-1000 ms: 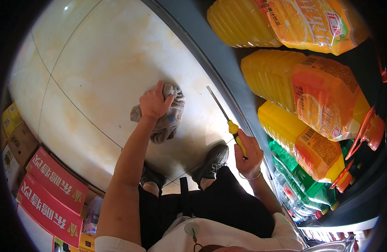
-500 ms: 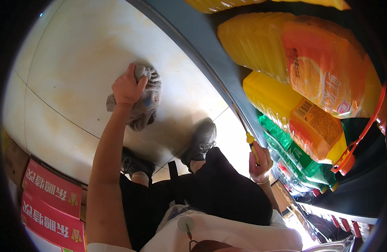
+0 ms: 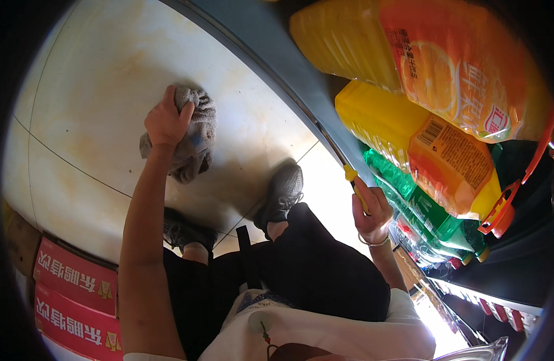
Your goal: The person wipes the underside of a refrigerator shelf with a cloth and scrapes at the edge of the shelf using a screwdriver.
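My left hand is closed on a crumpled grey-brown cloth, out over the pale floor tiles to the left. Lower down on the right, my right hand grips a screwdriver by its yellow-and-black handle. Its thin dark shaft points up and left along the dark lower edge of a grey shelf unit. Whether the tip touches that edge I cannot tell.
Large orange-juice bottles, a yellow one and green bottles fill the right side. Red printed cartons stand at lower left. My shoes rest on the tiles below the cloth.
The whole view has shifted slightly, so bottles and shoes appear higher and further left. Both hands keep their holds on the cloth and the screwdriver.
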The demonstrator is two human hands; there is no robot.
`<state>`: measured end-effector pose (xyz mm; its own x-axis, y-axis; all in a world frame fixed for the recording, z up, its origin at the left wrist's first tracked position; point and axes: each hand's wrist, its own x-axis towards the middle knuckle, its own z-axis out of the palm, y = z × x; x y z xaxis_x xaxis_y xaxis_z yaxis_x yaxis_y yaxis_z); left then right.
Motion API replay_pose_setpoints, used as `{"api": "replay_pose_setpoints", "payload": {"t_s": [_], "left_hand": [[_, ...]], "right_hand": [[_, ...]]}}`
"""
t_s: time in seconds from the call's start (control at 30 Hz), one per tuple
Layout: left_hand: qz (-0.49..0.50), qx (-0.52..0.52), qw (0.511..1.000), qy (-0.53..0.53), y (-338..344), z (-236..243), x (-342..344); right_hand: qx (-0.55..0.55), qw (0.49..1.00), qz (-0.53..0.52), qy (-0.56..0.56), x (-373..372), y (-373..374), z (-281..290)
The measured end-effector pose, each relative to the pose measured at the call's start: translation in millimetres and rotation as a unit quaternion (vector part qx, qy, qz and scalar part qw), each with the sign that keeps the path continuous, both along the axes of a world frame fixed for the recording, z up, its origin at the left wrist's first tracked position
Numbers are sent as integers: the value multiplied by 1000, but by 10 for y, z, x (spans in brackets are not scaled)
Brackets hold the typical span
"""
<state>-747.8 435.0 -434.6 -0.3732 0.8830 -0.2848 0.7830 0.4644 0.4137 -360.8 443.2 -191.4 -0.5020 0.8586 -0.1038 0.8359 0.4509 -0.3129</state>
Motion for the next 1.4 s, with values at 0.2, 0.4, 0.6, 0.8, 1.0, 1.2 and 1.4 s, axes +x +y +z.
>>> {"api": "replay_pose_setpoints", "payload": {"t_s": [0.2, 0.4, 0.6, 0.8, 1.0, 1.2, 1.4], "left_hand": [[1, -14, 1000, 17, 13, -3, 8], [4, -13, 1000, 26, -4, -32, 3], [14, -14, 1000, 15, 34, 13, -1], [18, -50, 998, 13, 18, 77, 29], [22, -25, 999, 0, 57, 31, 57], [11, -38, 999, -10, 10, 96, 9], [22, -23, 999, -18, 57, 116, 36]], "right_hand": [[-65, 996, -58, 19, -101, 68, 20], [-95, 985, -117, 86, -124, 87, -25], [-93, 991, -71, 59, 62, 203, -54], [-82, 991, -72, 75, -103, 152, -49], [-71, 992, -77, 70, 18, 140, -133], [-57, 988, -58, 128, 22, 123, -114], [-78, 988, -58, 122, -279, 323, -211]]}}
